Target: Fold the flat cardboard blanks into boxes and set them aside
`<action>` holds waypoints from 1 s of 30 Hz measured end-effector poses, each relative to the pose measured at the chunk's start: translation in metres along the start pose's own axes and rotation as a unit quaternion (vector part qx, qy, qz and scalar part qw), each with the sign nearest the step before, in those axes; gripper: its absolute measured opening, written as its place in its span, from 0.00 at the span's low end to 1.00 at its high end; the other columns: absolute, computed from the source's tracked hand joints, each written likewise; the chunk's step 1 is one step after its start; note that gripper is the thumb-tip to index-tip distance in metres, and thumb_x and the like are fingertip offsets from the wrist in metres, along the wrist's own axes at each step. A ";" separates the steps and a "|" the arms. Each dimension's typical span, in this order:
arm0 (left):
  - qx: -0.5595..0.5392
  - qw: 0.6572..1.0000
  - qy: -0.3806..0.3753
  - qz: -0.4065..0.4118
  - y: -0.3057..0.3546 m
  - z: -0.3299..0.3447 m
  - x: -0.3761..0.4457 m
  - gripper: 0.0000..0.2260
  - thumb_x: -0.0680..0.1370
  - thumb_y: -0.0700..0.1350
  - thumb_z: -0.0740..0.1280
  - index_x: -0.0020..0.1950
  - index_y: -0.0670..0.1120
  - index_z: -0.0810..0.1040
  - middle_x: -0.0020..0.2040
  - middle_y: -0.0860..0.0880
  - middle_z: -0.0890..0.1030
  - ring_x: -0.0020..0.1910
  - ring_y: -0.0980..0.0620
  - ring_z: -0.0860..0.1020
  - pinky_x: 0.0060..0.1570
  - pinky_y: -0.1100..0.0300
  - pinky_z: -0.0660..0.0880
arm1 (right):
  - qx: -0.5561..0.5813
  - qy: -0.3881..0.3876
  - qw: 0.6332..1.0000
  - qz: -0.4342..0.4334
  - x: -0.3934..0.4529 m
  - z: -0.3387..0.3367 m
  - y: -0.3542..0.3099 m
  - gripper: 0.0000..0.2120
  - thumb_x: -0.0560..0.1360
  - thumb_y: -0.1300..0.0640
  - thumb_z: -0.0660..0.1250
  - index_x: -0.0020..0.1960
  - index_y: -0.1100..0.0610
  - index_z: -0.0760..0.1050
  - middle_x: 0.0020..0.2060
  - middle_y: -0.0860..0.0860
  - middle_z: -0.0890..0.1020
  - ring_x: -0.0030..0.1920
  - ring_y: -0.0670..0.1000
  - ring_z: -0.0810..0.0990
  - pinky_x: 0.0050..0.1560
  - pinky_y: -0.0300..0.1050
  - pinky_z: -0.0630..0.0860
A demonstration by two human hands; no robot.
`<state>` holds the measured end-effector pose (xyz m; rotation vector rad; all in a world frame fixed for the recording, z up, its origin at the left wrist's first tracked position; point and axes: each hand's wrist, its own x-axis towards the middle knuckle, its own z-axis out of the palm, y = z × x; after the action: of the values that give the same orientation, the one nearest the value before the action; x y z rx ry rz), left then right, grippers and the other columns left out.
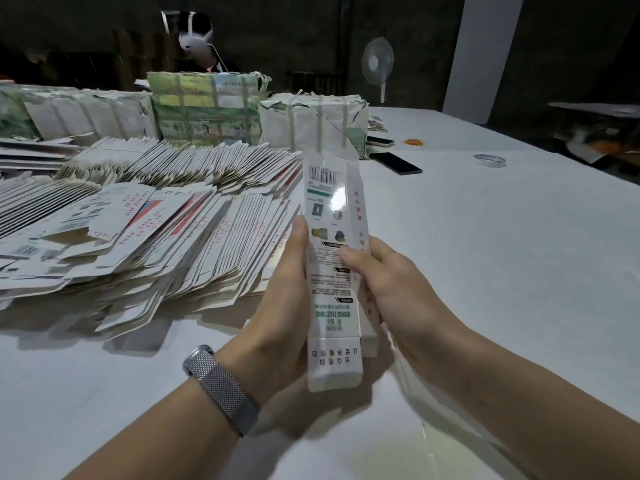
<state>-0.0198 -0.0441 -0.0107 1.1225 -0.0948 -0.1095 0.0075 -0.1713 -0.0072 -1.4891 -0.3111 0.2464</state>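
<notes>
- Dim room, dark back wall, pale pillar (485,50) at right; long table (502,254) under a white cover fills the view.
- Left hand (287,306) grips the box blank (330,265) along its left edge, thumb up the side, fingers behind; hand is clasped round it.
- Right hand (384,282) grips the same blank from the right, thumb pressed on the printed face, fingers wrapped behind.
- Blank is held off the table, near centre, long axis pointing away from the person; it looks partly opened into a narrow sleeve, barcode at far end, near end flap hanging toward the person.
- Metal mesh watch band (221,386) on the left wrist.
- Just left of the hands: big fanned heap of flat blanks (138,230) lying on the table, too many to count.
- Behind the heap: three strapped bundles visible, a long pale one (79,112) at left, a green-printed one (207,109) in the middle, a white one (315,123) at right; wrapping torn at the tops.
- Right of the white bundle: two phones, one dark phone (394,163) face down, another (380,141) farther back.
- One orange item (414,142) beyond them, too small to identify.
- One tape roll (490,160) flat on the cover, well apart to the right.
- One standing fan (377,64) at the far table edge.
- Another person (201,39) sits behind the green bundle, mostly hidden.
</notes>
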 end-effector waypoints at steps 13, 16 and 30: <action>0.059 0.998 -0.022 0.006 -0.008 0.012 -0.001 0.30 0.75 0.68 0.50 0.69 0.56 0.76 0.53 0.40 0.86 0.51 0.39 0.85 0.50 0.45 0.84 | 0.004 -0.013 0.999 -0.031 -0.004 -0.013 -0.011 0.10 0.78 0.51 0.69 0.59 0.46 0.80 0.38 0.48 0.85 0.34 0.46 0.84 0.27 0.33 0.75; 0.110 0.994 -0.015 0.020 -0.014 0.010 0.001 0.29 0.74 0.70 0.51 0.65 0.57 0.78 0.52 0.36 0.85 0.50 0.37 0.85 0.50 0.42 0.83 | 0.043 -0.015 0.998 -0.046 -0.008 -0.012 -0.006 0.11 0.76 0.50 0.70 0.58 0.44 0.81 0.39 0.49 0.85 0.33 0.46 0.83 0.28 0.36 0.75; 0.230 0.968 0.000 0.099 -0.021 0.005 0.006 0.23 0.83 0.65 0.52 0.68 0.54 0.75 0.59 0.50 0.84 0.58 0.53 0.83 0.57 0.53 0.81 | 0.063 -0.001 0.992 -0.111 -0.007 -0.023 0.009 0.18 0.73 0.55 0.70 0.63 0.51 0.78 0.52 0.53 0.86 0.52 0.54 0.86 0.47 0.42 0.82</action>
<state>-0.0149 -0.0586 -0.0270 1.5702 -0.2403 0.0970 0.0097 -0.1945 -0.0181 -1.3169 -0.4518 0.0875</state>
